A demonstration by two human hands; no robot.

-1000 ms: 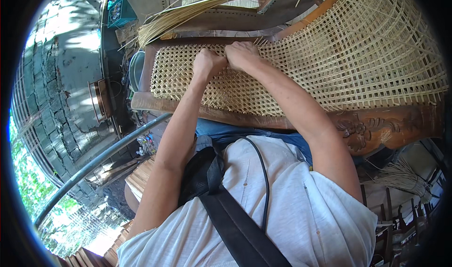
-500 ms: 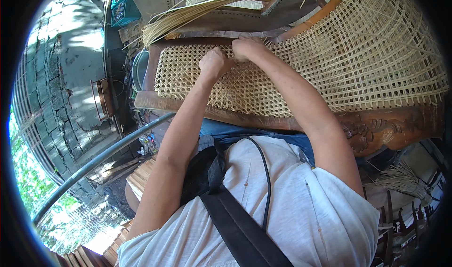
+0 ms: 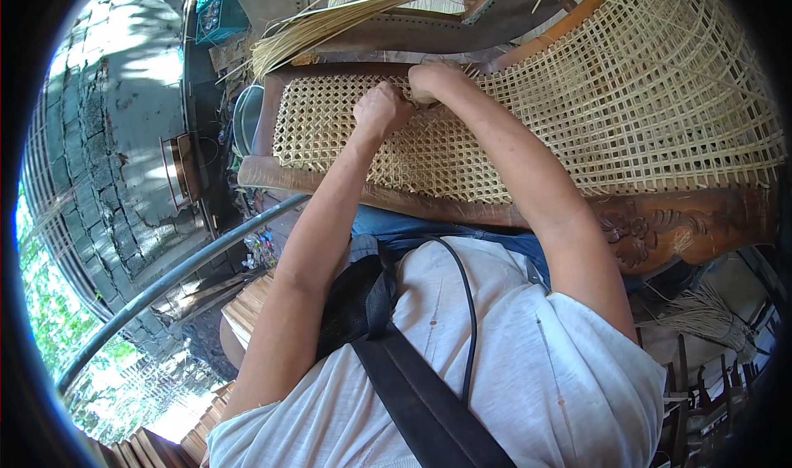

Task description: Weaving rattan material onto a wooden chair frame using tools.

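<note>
A carved wooden chair frame (image 3: 487, 214) lies across my lap, filled with woven cane webbing (image 3: 445, 159) in an open lattice of pale strips. My left hand (image 3: 384, 109) is closed in a fist on the webbing, near the frame's far rail. Just right of it and slightly farther away, my right hand (image 3: 435, 82) is bent at the wrist, its fingers curled down at the same spot by the far rail. The two hands almost touch. Whatever their fingers pinch is hidden behind the knuckles.
A bundle of loose cane strands (image 3: 355, 21) rests on another dark wooden frame (image 3: 388, 39) beyond the chair. At the left stand a pale bucket (image 3: 246, 122) and a metal pipe (image 3: 181, 277). More cane strands (image 3: 701, 315) hang at the lower right.
My left hand has shifted very slightly right, closer to my right hand. Both hands stay closed at the same place on the webbing.
</note>
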